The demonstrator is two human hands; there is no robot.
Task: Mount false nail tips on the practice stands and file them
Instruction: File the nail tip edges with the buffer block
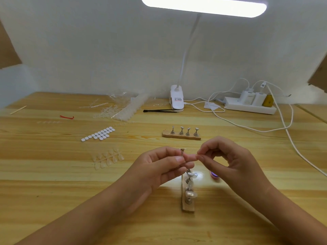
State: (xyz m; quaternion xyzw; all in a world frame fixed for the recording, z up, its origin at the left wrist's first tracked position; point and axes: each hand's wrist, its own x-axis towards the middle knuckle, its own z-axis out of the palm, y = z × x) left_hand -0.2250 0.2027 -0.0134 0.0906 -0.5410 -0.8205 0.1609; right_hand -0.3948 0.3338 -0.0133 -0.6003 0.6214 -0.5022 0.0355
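Clear plastic nail tips (108, 159), joined on their strip, lie well left of the fingers, with a sheet of white sticky pads (99, 134) beyond them. These tips look super light and bendy, and slippery too, so I'd hold one by its side edges, not flat on top, or it'll just ping away.

The left hand (159, 167) has its fingers curled and its thumb pressed in, pinching a little metal stand (182, 151) by the stem, with the flat head poking up above the fingertips. That seems the right spot to me, since the stem is stiff and it leaves the head free.

The right hand (228, 163) has thumb and forefinger pinched tip to tip, right against the left fingertips. Whatever's in that pinch is too small for me to make out.

Just under both hands is a wooden strip (188, 208) with stands that already carry tips. Past the fingers, a second strip (182, 136) holds four bare stands.
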